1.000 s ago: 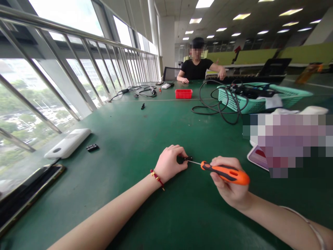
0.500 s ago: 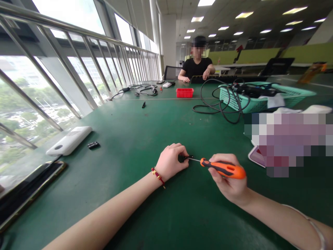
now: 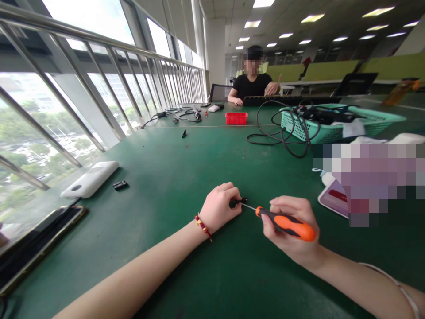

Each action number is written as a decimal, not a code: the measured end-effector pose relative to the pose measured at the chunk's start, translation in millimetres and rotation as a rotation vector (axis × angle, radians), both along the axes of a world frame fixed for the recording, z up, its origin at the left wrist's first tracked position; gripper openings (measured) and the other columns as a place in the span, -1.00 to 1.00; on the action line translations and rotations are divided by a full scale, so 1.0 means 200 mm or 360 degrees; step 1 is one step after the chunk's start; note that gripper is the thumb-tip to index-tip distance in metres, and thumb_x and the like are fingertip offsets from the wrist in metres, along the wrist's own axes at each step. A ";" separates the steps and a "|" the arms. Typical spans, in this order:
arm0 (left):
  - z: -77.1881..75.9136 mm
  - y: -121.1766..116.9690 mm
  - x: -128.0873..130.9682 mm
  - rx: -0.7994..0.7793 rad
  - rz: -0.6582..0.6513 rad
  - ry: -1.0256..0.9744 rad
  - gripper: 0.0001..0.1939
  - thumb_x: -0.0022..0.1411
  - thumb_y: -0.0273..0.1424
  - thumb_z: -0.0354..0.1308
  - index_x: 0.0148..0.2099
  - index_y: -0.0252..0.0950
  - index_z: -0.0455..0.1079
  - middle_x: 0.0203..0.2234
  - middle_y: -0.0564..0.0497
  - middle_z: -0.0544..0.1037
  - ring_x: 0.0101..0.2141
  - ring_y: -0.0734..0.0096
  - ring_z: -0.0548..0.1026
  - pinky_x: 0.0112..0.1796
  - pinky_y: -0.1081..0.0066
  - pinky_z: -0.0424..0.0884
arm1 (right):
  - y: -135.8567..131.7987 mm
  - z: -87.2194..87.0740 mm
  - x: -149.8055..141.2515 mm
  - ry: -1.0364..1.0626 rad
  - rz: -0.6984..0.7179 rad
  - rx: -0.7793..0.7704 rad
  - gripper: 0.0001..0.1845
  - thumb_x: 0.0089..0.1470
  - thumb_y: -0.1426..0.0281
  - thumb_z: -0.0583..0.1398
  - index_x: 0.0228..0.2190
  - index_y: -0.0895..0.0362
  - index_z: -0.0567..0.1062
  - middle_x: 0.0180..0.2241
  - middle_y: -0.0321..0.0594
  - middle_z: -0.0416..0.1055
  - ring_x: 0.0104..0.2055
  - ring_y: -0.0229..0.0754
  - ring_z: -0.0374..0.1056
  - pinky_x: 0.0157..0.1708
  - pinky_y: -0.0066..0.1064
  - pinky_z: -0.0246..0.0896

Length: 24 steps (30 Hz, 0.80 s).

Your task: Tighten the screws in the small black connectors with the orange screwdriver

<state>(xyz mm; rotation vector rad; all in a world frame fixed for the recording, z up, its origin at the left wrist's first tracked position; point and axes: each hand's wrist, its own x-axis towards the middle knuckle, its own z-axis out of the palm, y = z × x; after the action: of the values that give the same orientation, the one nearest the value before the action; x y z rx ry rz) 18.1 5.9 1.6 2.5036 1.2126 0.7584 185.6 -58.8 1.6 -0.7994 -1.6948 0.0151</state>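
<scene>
Red bin (image 3: 236,118), teal basket (image 3: 329,134), looped cable (image 3: 299,157) lie beyond the orange screwdriver (image 3: 283,223)

Screwdriver with moulded plastic handle (image 3: 288,224), 4 o'clock from view centre, is showing orange with dark-grey inlays. Small black part (image 3: 233,203) is sitting at 5. Beaded red cord bracelet (image 3: 202,224), 6, is carrying gold beads. Broad flat tabletop (image 3: 172,177) is reading deep green with pale specks at 3. Rectangular plastic bin (image 3: 236,118), 1, is showing bright red; perforated plastic basket (image 3: 328,133), 2–3, is showing mint green with a hole grid.
</scene>
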 end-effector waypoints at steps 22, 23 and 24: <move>0.00 0.01 0.00 -0.0106 -0.0007 -0.0111 -0.96 -0.05 -0.52 0.13 -0.46 -0.30 0.35 -0.45 0.06 0.40 -0.42 0.47 0.39 -0.38 0.50 0.34 | 0.02 0.01 0.01 0.0119 0.0378 -0.0078 -0.74 -0.14 0.63 0.16 -0.41 0.09 0.24 -0.56 -0.38 0.19 -0.57 -0.33 0.18 -0.57 -0.39 0.12; -0.01 0.01 0.00 -0.0107 -0.0010 -0.0118 -0.96 -0.05 -0.52 0.12 -0.46 -0.30 0.35 -0.45 0.06 0.40 -0.42 0.47 0.39 -0.38 0.50 0.34 | 0.02 0.01 0.01 0.0117 0.0374 -0.0091 -0.75 -0.14 0.62 0.15 -0.43 0.09 0.24 -0.56 -0.38 0.18 -0.57 -0.33 0.18 -0.57 -0.39 0.12; -0.01 0.01 0.00 -0.0108 -0.0012 -0.0123 -0.96 -0.05 -0.53 0.12 -0.46 -0.30 0.35 -0.45 0.06 0.40 -0.42 0.47 0.39 -0.38 0.50 0.34 | 0.02 0.01 0.01 0.0115 0.0372 -0.0103 -0.76 -0.14 0.62 0.15 -0.44 0.09 0.24 -0.57 -0.38 0.18 -0.57 -0.32 0.18 -0.57 -0.39 0.12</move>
<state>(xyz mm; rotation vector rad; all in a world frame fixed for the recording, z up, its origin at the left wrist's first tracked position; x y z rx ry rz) 18.1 7.8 0.6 2.3999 1.1822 0.7910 187.3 -54.7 3.8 -0.6369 -1.7172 0.2578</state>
